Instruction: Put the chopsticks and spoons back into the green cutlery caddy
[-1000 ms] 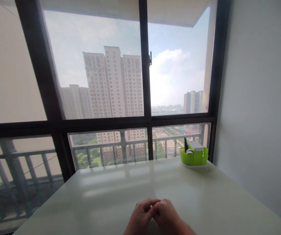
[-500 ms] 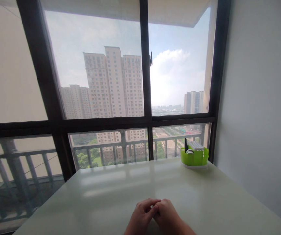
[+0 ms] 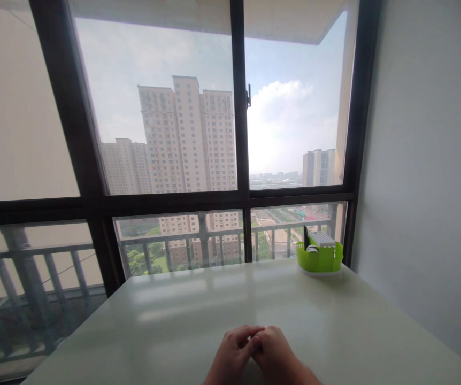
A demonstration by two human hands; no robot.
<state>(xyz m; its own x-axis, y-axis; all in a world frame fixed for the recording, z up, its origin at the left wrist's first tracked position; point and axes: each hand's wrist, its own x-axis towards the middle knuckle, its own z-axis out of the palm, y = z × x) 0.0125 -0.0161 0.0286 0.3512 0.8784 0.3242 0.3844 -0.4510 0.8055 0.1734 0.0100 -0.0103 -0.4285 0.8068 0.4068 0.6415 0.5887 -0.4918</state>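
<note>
My left hand (image 3: pixel 234 350) and my right hand (image 3: pixel 275 350) rest clasped together at the near middle of the white table (image 3: pixel 166 326). The fingers of both are bent and closed, meeting at the knuckles. My left thumb lies against the right hand. No object shows between them, though the inside of the clasp is hidden. Far from both hands, at the table's back right corner, stands a bright green basket (image 3: pixel 319 262) on a pale base. It holds a white ridged item (image 3: pixel 322 239), something thin and black (image 3: pixel 306 236), and a rounded white piece (image 3: pixel 312 248).
A dark-framed window (image 3: pixel 174 202) runs along the table's far edge, with a railing (image 3: pixel 222 235) and tall buildings (image 3: pixel 186 133) outside. On the right rises a plain pale wall (image 3: pixel 427 187).
The view has shifted very slightly. Both hands stay clasped in the same place, and the basket has not moved.
</note>
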